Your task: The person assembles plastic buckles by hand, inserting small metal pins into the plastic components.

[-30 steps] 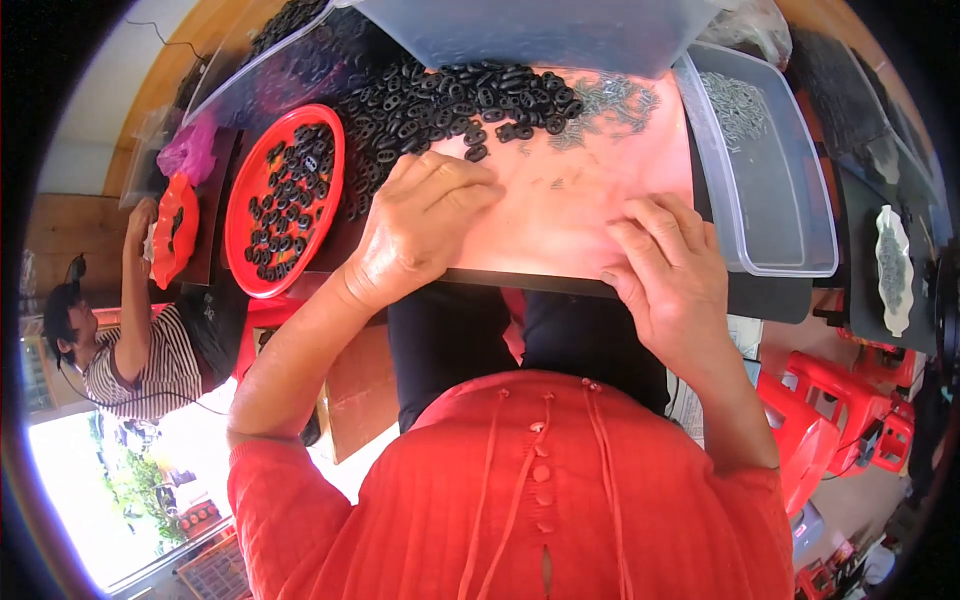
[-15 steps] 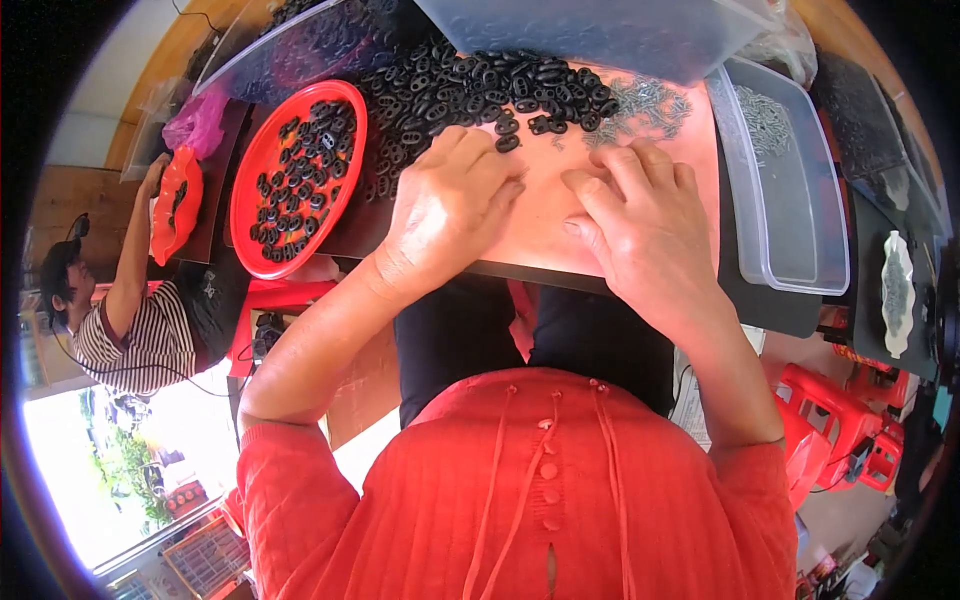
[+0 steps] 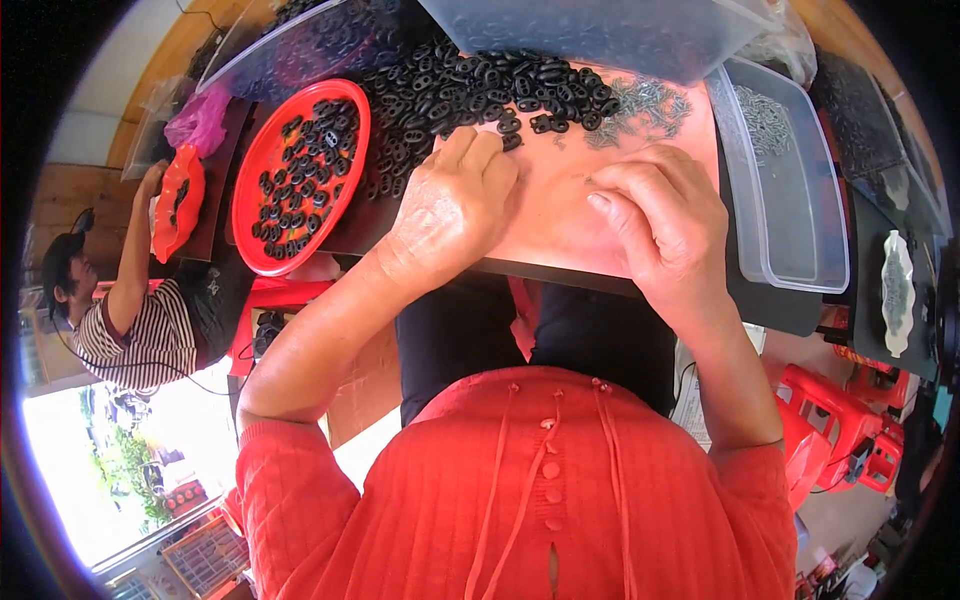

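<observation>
My left hand (image 3: 456,195) is at the near edge of a pile of black oval two-hole plastic pieces (image 3: 480,85). Its fingers curl downward, and whatever they hold is hidden beneath the hand. To its right, my right hand (image 3: 668,215) hovers over the pale orange work surface (image 3: 560,225) with thumb and forefinger pinched together. A tiny speck shows at those fingertips, too small to name. Small silver screws (image 3: 645,108) lie scattered beyond the right hand. A few black pieces (image 3: 550,123) sit between the two hands at the pile's edge.
A red round tray (image 3: 240,215) with several black pieces stands at the left. On the right is a clear plastic bin (image 3: 800,230) holding more screws. Another translucent bin (image 3: 590,35) closes off the back. Far left, a person (image 3: 140,325) in stripes works by a red dish (image 3: 178,225).
My right hand has drawn back slightly to the right, and its spread fingers have come together in a pinch. The left hand has curled its fingers under more, staying in about the same place.
</observation>
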A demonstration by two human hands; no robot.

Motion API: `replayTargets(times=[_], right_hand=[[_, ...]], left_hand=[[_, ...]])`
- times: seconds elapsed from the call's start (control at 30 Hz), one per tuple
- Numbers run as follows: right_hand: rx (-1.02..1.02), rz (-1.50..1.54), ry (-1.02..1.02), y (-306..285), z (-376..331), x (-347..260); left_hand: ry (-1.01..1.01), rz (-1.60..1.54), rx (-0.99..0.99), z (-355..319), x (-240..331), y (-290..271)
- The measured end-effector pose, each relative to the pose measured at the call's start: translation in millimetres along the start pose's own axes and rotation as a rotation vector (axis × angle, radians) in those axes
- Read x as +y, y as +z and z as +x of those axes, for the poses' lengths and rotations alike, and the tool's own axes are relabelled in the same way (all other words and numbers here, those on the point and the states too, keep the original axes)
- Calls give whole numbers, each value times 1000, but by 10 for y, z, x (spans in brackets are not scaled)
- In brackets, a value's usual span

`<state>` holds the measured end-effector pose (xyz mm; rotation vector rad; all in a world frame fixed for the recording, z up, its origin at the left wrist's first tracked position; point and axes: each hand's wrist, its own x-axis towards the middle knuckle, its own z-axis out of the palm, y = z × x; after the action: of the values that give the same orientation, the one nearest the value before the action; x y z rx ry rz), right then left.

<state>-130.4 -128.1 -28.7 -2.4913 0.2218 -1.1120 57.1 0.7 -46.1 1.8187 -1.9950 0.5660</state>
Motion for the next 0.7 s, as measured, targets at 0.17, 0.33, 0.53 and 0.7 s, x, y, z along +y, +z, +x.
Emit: replayTargets(times=[0.17, 0.33, 0.53, 0.7], right_hand=[[19, 65, 18, 29, -26, -4], [42, 114, 25, 38, -26, 4], [94, 161, 62, 61, -36, 32], [89, 168, 56, 72, -42, 46]], left_hand=[[30, 19, -22, 15, -5, -23], [30, 54, -63, 36, 13, -42], [13, 3, -47, 26, -12, -28], [87, 40, -79, 60, -11, -87]])
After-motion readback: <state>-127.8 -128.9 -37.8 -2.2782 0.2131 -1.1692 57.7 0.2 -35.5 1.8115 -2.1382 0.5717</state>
